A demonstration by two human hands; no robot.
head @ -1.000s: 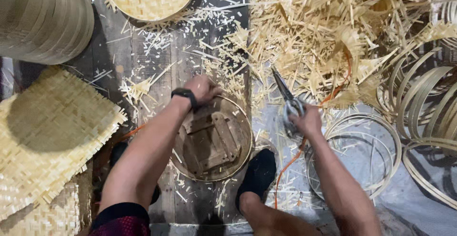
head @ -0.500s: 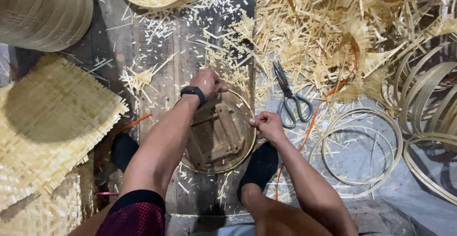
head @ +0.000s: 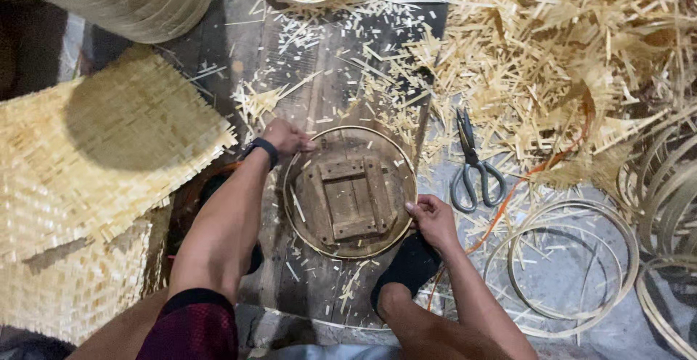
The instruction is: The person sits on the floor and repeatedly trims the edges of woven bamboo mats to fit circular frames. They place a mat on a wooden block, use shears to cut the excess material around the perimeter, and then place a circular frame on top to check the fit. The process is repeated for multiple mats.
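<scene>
Hands on opposite sides of the bamboo hoop (head: 350, 192), which sits on the plank floor (head: 290, 84) around a small wooden frame (head: 350, 199). Left hand (head: 287, 137) reaches out nearly straight, fingers curled over the upper-left rim; right hand (head: 433, 220) is bent in close, pinching the right edge (thumb on top). Scissors (head: 473, 165) lie just right of it, untouched.

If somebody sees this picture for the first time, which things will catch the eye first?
In the centre, the left hand and right hand grip opposite edges of a round bamboo hoop lying around a square wooden block. Right of it lie grey scissors, below a big heap of pale bamboo shavings.
</scene>
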